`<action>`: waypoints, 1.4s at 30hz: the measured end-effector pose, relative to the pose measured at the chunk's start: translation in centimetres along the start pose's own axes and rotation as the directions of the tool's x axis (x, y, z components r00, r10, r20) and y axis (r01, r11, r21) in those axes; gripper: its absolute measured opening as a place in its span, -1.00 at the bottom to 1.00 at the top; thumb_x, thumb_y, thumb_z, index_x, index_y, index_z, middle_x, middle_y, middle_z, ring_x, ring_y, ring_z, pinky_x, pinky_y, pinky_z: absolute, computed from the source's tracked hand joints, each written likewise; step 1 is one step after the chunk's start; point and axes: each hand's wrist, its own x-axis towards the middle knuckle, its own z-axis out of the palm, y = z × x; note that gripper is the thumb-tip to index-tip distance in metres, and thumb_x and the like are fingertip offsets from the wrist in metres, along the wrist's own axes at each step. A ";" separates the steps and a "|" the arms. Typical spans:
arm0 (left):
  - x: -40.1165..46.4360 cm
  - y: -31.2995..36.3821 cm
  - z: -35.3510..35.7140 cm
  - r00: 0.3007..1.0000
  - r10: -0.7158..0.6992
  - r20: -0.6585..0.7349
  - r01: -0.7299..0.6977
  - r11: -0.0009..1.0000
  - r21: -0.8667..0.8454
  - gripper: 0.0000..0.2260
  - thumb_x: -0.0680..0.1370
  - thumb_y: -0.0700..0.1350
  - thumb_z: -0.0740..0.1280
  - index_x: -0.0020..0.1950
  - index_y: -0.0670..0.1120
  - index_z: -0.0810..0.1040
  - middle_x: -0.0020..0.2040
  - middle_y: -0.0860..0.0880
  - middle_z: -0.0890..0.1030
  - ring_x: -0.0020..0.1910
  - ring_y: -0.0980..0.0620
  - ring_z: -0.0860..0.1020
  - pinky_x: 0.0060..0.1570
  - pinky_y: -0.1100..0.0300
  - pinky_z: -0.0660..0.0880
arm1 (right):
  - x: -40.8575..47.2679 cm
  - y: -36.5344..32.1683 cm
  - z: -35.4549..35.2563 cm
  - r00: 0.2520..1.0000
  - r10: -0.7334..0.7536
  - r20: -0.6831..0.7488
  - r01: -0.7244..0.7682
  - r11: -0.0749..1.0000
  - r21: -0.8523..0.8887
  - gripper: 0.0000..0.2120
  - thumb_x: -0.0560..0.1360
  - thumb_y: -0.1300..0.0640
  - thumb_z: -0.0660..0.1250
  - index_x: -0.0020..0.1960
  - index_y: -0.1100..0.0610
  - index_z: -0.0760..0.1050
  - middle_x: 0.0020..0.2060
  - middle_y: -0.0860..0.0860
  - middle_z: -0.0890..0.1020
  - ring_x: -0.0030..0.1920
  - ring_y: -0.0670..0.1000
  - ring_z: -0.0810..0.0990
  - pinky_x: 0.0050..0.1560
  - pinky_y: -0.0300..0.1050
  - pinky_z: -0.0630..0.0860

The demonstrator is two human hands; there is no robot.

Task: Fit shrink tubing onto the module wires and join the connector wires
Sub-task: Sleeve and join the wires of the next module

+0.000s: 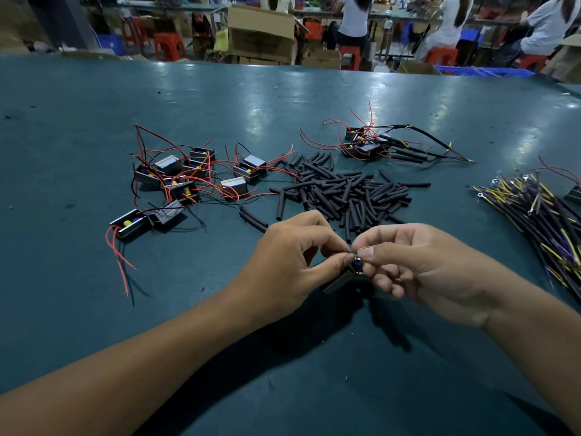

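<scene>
**Head view: both your hands worked on one module above the table**

Head camera showed your left hand [292, 262] and your right hand [418, 272] meeting close together over the dark green table [220, 96]. Between them you held a small module [341, 280]; its dark body hung tilted below your fingers. Your left thumb and forefinger were curled and pinched something small at the top of the module, and your right thumb and forefinger pinched at the same place, tip against tip. What exactly was between the fingertips, a wire or a tube, I cannot tell, it was too small and hidden.

Just behind your hands lay the pile of black shrink tubing pieces [342, 190]. To the left of it was a loose group of modules with red and black wires [185, 177], and one more module [130, 226] lay apart, nearer to you. Behind the pile, to the right, rested some finished modules with tubing on the wires [377, 146]. At the right edge lay the bundle of connector wires [534, 209], black with yellow.
</scene>
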 end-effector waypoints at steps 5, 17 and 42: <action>-0.1 -0.1 0.2 1.000 0.020 -0.005 -0.020 1.000 0.005 -0.95 0.52 -0.10 0.47 -0.10 -0.06 0.70 -0.18 0.09 0.55 -0.22 0.01 0.55 -0.26 0.01 0.49 | -0.1 -0.2 0.0 0.996 0.058 -0.067 -0.062 0.997 -0.056 -0.80 0.52 0.29 0.33 -0.26 0.15 0.57 -0.43 0.06 0.53 -0.54 -0.09 0.42 -0.60 -0.31 0.34; -0.1 -0.3 0.4 0.993 0.103 -0.061 -0.090 0.978 0.188 -0.96 0.50 -0.12 0.48 -0.13 -0.07 0.69 -0.19 0.12 0.52 -0.26 0.21 0.45 -0.34 0.05 0.48 | -0.1 -0.3 0.6 0.971 0.236 -0.021 -0.236 0.972 0.007 -0.74 0.22 -0.10 0.48 -0.40 0.10 0.62 -0.51 0.00 0.51 -0.63 -0.13 0.42 -0.69 -0.34 0.28; 0.0 -0.2 0.3 0.986 0.160 -0.055 -0.143 0.963 0.229 -0.94 0.51 -0.13 0.47 -0.12 -0.10 0.70 -0.19 0.05 0.57 -0.25 0.05 0.55 -0.34 0.00 0.50 | -0.1 0.2 1.2 0.972 0.229 -0.060 -0.211 0.953 0.219 -0.80 0.13 0.09 0.55 -0.31 0.18 0.70 -0.43 0.04 0.63 -0.52 -0.15 0.57 -0.61 -0.34 0.44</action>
